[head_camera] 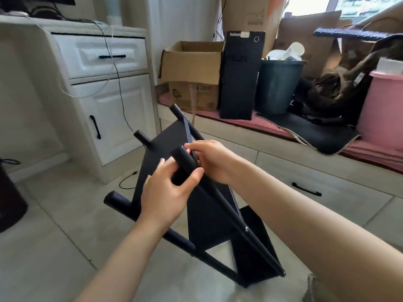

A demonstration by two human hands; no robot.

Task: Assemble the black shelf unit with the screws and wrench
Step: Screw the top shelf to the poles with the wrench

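Observation:
The black shelf unit (209, 216) lies tilted on the tiled floor in front of me, with black panels and round black poles. My left hand (168, 192) grips the top end of the near pole (220, 201), thumb over it. My right hand (213, 160) is just behind the same pole end, with its fingertips at the edge of the upper panel (165, 147); whether it pinches a screw or tool is hidden. A silver screw head (246, 229) shows lower on this pole. No wrench is visible.
A white cabinet (104, 88) with dangling cables stands at the left. Cardboard boxes (194, 73), a black box (239, 75), a dark bin (279, 83) and a pink tub (381, 107) sit on a raised ledge behind. A drawer front (305, 188) is at the right.

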